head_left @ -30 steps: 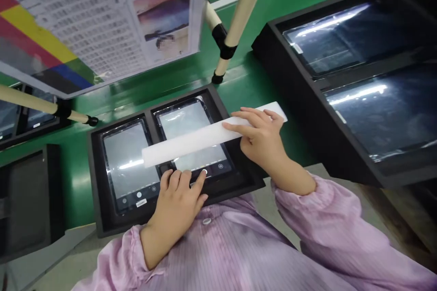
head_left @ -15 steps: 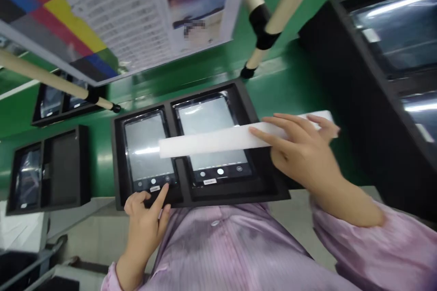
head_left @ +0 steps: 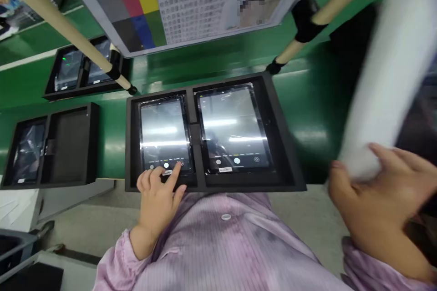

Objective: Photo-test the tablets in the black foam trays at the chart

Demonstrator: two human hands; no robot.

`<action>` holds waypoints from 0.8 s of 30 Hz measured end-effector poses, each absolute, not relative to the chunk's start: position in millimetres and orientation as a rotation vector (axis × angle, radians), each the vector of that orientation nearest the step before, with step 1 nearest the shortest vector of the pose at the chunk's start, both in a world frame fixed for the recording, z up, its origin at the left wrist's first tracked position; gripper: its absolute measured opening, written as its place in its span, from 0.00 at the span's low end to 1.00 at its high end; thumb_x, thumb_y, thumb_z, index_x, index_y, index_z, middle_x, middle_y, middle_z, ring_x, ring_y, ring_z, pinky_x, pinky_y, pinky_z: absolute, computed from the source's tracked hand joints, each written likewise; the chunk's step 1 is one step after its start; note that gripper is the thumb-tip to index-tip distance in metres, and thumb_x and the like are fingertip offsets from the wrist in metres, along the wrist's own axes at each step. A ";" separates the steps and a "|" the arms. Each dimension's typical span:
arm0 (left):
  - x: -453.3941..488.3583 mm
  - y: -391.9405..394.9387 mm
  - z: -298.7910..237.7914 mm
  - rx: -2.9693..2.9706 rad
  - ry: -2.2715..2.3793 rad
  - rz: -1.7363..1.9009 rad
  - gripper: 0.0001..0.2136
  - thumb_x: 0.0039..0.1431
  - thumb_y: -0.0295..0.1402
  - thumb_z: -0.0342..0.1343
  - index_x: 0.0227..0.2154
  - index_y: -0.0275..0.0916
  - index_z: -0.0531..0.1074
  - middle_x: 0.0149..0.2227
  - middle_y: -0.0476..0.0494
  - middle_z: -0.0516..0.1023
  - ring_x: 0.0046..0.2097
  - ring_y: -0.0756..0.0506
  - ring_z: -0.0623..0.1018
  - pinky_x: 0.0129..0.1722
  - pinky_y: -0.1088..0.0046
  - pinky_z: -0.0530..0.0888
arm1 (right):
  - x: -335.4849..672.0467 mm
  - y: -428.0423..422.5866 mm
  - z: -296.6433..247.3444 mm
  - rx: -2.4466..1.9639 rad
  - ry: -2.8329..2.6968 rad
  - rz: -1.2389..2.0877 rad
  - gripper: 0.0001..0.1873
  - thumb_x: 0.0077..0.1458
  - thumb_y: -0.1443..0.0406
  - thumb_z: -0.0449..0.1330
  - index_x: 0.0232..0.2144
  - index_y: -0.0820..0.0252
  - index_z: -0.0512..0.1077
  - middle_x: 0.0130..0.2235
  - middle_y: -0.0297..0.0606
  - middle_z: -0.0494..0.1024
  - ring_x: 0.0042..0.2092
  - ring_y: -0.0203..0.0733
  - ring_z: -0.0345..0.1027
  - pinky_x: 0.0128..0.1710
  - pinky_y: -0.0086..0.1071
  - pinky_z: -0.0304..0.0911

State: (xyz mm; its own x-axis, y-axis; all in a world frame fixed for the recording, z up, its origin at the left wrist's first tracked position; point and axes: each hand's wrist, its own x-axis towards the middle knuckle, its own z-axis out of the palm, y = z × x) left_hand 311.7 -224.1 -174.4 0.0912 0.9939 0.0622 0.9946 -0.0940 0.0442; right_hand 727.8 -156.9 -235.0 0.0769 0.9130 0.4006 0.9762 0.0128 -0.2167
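Before me lies a black two-compartment tray [head_left: 221,187] with a tablet in each compartment. Both the left tablet [head_left: 163,118] and the right tablet [head_left: 232,118] show a camera screen with a round white button and glare from overhead lights. The index finger of my left hand [head_left: 157,202] points out onto the lower right of the left tablet's screen; its thumb is apart and nothing is held. Well to the right of the tray, my right hand [head_left: 389,204] grips the lower end of a long white foam-like strip [head_left: 385,68], raised steeply and blurred by motion.
A printed colour chart board [head_left: 194,13] hangs over the bench on beige pipes [head_left: 64,27]. To the left are a tray with one tablet [head_left: 71,145] and, behind it, another tray [head_left: 82,84]. The green bench [head_left: 307,118] ends at my waist.
My right hand has swung the white strip from across the tablets up and off to the right. My left index finger has moved up onto the left tablet's screen. The camera view has shifted.
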 end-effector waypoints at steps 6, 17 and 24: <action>274.4 -218.7 -167.2 -2.026 -2.363 -0.238 0.28 0.69 0.44 0.45 0.67 0.36 0.60 0.54 0.25 0.71 0.65 0.26 0.59 0.59 0.39 0.57 | 680.7 -158.0 -211.7 -2.150 -1.848 -0.162 0.28 0.63 0.53 0.56 0.60 0.62 0.67 0.62 0.68 0.59 0.61 0.77 0.57 0.50 0.66 0.59; 271.7 -215.4 -160.2 -1.234 -3.095 -1.685 0.28 0.61 0.43 0.59 0.63 0.46 0.64 0.60 0.41 0.73 0.62 0.40 0.71 0.64 0.61 0.64 | 645.7 -121.7 -205.7 -1.850 -1.849 0.752 0.51 0.56 0.52 0.61 0.73 0.56 0.42 0.66 0.54 0.60 0.64 0.63 0.59 0.58 0.56 0.63; 271.6 -178.7 -143.2 -0.940 -3.087 -2.566 0.17 0.53 0.41 0.67 0.44 0.41 0.79 0.46 0.43 0.82 0.46 0.42 0.81 0.46 0.69 0.79 | 640.9 -122.7 -198.7 -1.851 -1.654 0.800 0.52 0.56 0.50 0.61 0.72 0.61 0.43 0.65 0.56 0.61 0.65 0.62 0.57 0.61 0.56 0.60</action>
State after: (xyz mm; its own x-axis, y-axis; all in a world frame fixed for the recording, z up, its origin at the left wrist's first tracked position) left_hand 271.6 -178.7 -143.2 -0.4748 0.7830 -0.4019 -0.2520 0.3165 0.9145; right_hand 640.9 -122.7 -198.7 0.0766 0.9936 -0.0830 0.6816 -0.1130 -0.7229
